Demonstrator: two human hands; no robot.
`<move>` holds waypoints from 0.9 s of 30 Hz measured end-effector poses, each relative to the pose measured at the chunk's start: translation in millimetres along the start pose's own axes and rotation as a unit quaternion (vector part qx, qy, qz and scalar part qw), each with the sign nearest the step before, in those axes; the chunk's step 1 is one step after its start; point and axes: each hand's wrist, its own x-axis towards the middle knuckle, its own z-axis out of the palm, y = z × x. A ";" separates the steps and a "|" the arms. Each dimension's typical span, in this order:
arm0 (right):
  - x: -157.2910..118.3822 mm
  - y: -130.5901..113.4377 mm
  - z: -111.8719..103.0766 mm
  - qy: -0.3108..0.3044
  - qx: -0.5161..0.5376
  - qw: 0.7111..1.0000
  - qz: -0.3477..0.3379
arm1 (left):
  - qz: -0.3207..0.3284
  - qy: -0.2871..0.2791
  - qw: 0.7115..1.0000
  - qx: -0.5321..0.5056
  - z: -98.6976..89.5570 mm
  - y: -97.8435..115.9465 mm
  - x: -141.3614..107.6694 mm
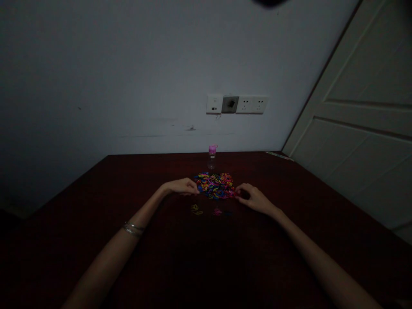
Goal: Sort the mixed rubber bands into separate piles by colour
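Note:
A pile of small multicoloured bands or clips lies on the dark red table. At the pile's left edge is my left hand, its fingers pinched together; what they hold, if anything, is too small to name. My right hand touches the pile's right edge, thumb and index finger closed near some red pieces. Nearer to me than the pile lie a few yellow pieces, a small pink group and some dark pieces.
Behind the pile stands a clear bottle with a pink cap. A flat strip lies at the table's back right. The wall with sockets rises behind the table, and a panelled door stands at the right.

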 end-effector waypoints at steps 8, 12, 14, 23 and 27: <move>-1.3 0.8 1.5 -0.029 -0.054 0.998 -0.023 | 0.011 0.228 0.972 -0.062 -1.7 -31.7 16.2; -1.2 3.0 1.6 -0.027 -0.051 0.998 -0.024 | 0.007 0.251 0.966 -0.065 -1.8 -38.8 18.3; -1.4 2.9 0.5 -0.029 -0.052 0.998 -0.021 | 0.009 0.254 0.965 -0.062 -1.4 -39.0 17.8; 1.5 -2.7 -4.7 -0.008 0.044 0.999 0.005 | 0.023 0.251 0.965 -0.070 -1.1 -43.8 19.4; 2.0 -25.3 3.1 -0.016 0.129 0.992 -0.005 | 0.015 0.255 0.965 -0.068 -2.1 -46.1 20.6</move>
